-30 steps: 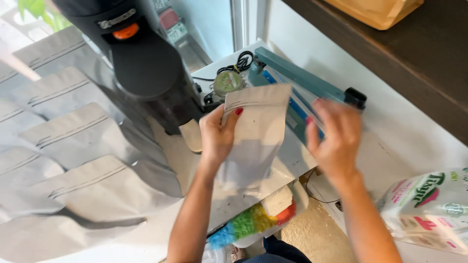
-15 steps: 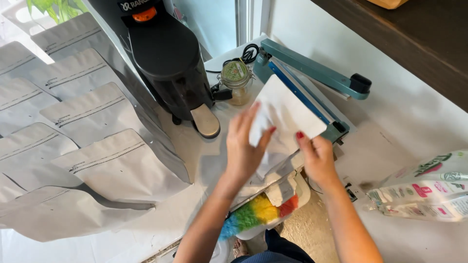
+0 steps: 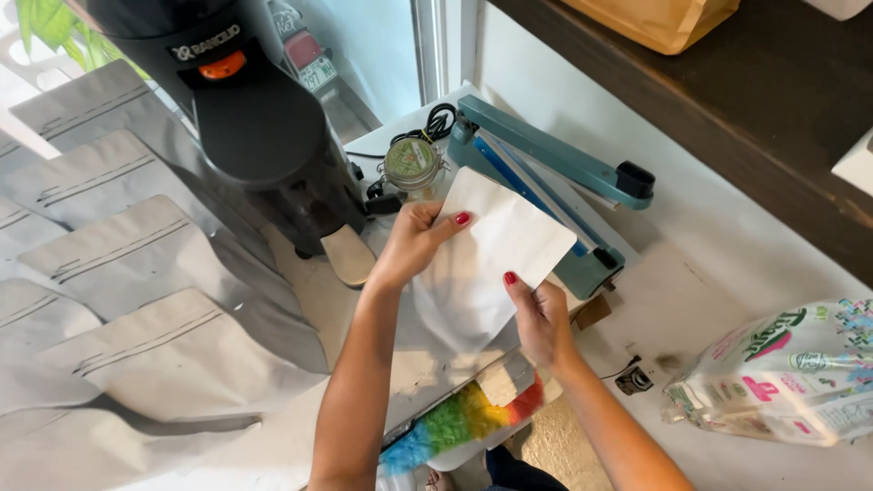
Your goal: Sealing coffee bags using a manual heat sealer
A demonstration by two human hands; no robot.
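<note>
Hands meet on a white pouch (image 3: 491, 264) held just above the white counter (image 3: 709, 300), in front of the teal heat sealer (image 3: 546, 168). The left hand (image 3: 414, 241) pinches the pouch's upper left edge, thumb laid over the front face and the other fingers curled behind it. The right hand (image 3: 538, 318) grips the lower right edge, thumb on top and fingers closed underneath, so both hands are shut on the same pouch. The pouch lies tilted, its upper right corner reaching close to the sealer's base, just beneath the raised sealer arm; whether that corner touches the sealing bar is hard to tell from this angle. Behind the left hand stands a small glass jar (image 3: 409, 165) with a clamp lid, and left of that a black grinder (image 3: 264, 127) whose spout hangs near the pouch's left side, leaving only a narrow gap there. Farther left, a row of grey pouches (image 3: 136, 264) lies overlapping, filling that end of the counter up to its near edge. To the right of the sealer the counter shows bare room as far as a plastic pack of tissues (image 3: 782, 377) near the right edge. Below the counter's front edge, under the forearms, a multicoloured duster (image 3: 455, 423) sticks out. A dark wooden shelf (image 3: 727, 109) overhangs the far right side.
</note>
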